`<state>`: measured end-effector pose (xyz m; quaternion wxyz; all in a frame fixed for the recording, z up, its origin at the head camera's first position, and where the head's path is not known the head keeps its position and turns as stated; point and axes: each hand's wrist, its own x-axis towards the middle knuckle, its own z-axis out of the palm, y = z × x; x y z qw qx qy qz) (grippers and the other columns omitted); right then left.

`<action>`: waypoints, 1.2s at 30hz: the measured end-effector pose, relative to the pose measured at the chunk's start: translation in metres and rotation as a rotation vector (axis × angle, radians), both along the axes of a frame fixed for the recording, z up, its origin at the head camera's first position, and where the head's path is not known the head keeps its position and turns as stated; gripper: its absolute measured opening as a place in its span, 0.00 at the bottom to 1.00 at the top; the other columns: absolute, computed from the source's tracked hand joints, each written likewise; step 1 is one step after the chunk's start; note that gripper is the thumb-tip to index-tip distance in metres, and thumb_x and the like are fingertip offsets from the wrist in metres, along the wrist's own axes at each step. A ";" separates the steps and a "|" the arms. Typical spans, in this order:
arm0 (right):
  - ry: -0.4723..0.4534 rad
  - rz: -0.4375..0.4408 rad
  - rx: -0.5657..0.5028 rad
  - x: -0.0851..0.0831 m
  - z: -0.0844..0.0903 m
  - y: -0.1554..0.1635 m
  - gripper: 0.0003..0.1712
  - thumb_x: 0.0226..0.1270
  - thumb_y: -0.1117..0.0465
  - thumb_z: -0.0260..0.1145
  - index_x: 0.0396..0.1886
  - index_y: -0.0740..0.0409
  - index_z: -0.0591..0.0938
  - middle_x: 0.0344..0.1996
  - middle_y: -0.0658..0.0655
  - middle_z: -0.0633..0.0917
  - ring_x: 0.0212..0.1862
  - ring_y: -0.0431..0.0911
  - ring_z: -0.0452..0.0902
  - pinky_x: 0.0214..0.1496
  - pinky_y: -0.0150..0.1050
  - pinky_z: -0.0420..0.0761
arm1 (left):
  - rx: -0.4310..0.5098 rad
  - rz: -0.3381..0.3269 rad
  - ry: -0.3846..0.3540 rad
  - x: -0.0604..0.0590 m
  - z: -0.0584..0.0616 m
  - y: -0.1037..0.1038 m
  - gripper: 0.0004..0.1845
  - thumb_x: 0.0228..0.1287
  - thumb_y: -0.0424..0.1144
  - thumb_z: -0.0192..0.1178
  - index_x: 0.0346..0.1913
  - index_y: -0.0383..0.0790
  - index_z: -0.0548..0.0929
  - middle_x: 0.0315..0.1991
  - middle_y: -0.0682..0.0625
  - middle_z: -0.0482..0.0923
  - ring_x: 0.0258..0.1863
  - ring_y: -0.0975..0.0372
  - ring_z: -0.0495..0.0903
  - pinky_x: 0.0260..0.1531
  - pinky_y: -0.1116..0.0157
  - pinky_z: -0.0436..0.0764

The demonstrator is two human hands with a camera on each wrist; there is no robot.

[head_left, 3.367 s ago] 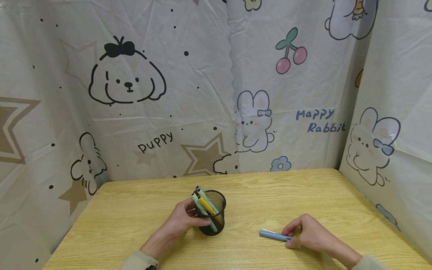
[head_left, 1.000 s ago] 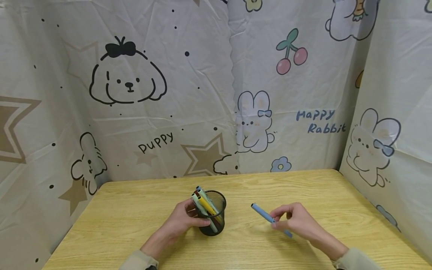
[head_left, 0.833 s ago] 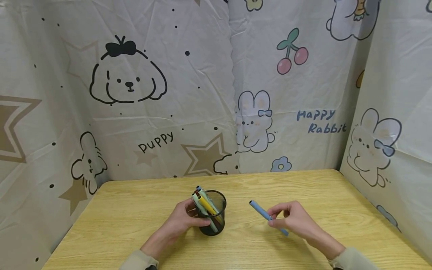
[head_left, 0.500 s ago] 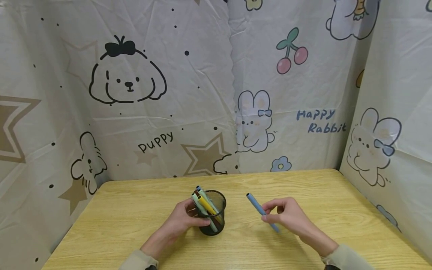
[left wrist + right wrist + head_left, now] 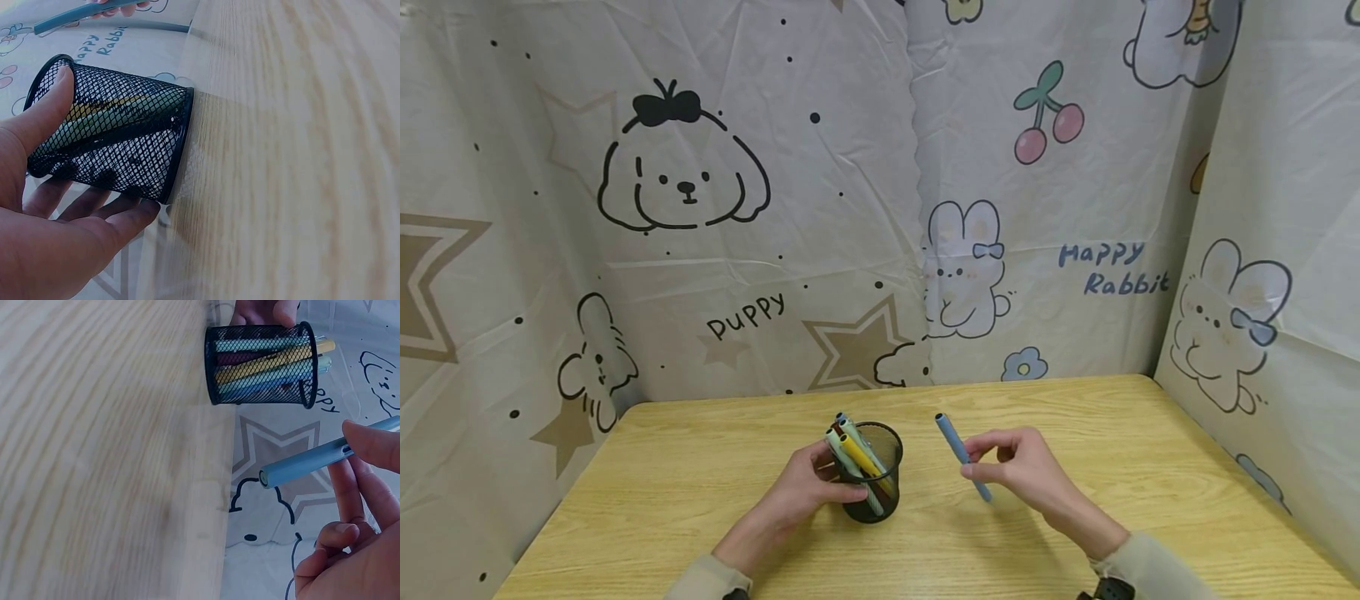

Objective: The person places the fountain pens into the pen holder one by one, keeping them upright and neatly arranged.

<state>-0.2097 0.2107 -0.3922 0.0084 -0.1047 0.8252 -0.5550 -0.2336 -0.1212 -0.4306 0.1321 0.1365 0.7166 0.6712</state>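
Observation:
A black mesh pen holder (image 5: 880, 492) stands upright on the wooden table, with several pens, among them a yellow pen (image 5: 857, 454), leaning inside it. My left hand (image 5: 808, 492) grips it from the left, thumb on the near side near the rim and fingers round the far side, as the left wrist view also shows. To the right of the holder, my right hand (image 5: 1022, 467) pinches a blue pen (image 5: 952, 437) between thumb and fingers. That pen is tilted, its upper end toward the back left, and is held above the table. In the right wrist view the pen (image 5: 306, 464) is apart from the holder.
The light wooden table (image 5: 715, 442) reaches back to a printed cloth (image 5: 850, 208) that hangs behind it and along both sides. Dark bands sit at both wrists, one a black wrist strap (image 5: 1108, 588) by the right sleeve.
My right hand has lifted the blue pen off the table, tilted it more upright and carried it left toward the pen holder. The left hand and the holder have stayed in place.

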 end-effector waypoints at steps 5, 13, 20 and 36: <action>0.022 -0.009 -0.015 -0.002 0.004 -0.008 0.13 0.58 0.63 0.82 0.42 0.60 0.93 0.35 0.55 0.90 0.26 0.43 0.61 0.31 0.35 0.62 | 0.000 0.000 0.000 0.000 0.000 0.000 0.37 0.57 0.28 0.79 0.70 0.33 0.77 0.62 0.42 0.80 0.65 0.44 0.77 0.61 0.54 0.80; 0.044 -0.014 -0.041 -0.004 0.011 -0.018 0.12 0.58 0.64 0.82 0.41 0.60 0.93 0.39 0.55 0.91 0.26 0.43 0.61 0.32 0.35 0.63 | -0.001 0.001 0.000 -0.001 -0.001 -0.001 0.37 0.56 0.28 0.80 0.70 0.33 0.77 0.62 0.42 0.79 0.65 0.45 0.77 0.62 0.54 0.80; 0.075 0.007 -0.067 -0.006 0.018 -0.028 0.12 0.58 0.63 0.83 0.41 0.61 0.93 0.39 0.56 0.91 0.27 0.43 0.62 0.33 0.35 0.63 | -0.001 -0.004 -0.007 -0.001 -0.001 -0.001 0.37 0.57 0.28 0.79 0.70 0.34 0.77 0.61 0.42 0.80 0.65 0.45 0.78 0.61 0.54 0.81; 0.162 0.026 -0.116 -0.012 0.036 -0.053 0.09 0.61 0.62 0.81 0.40 0.58 0.93 0.39 0.54 0.91 0.33 0.46 0.66 0.37 0.36 0.65 | -0.008 0.005 -0.007 -0.001 -0.001 0.000 0.38 0.57 0.28 0.79 0.70 0.34 0.76 0.61 0.42 0.80 0.65 0.45 0.78 0.61 0.53 0.81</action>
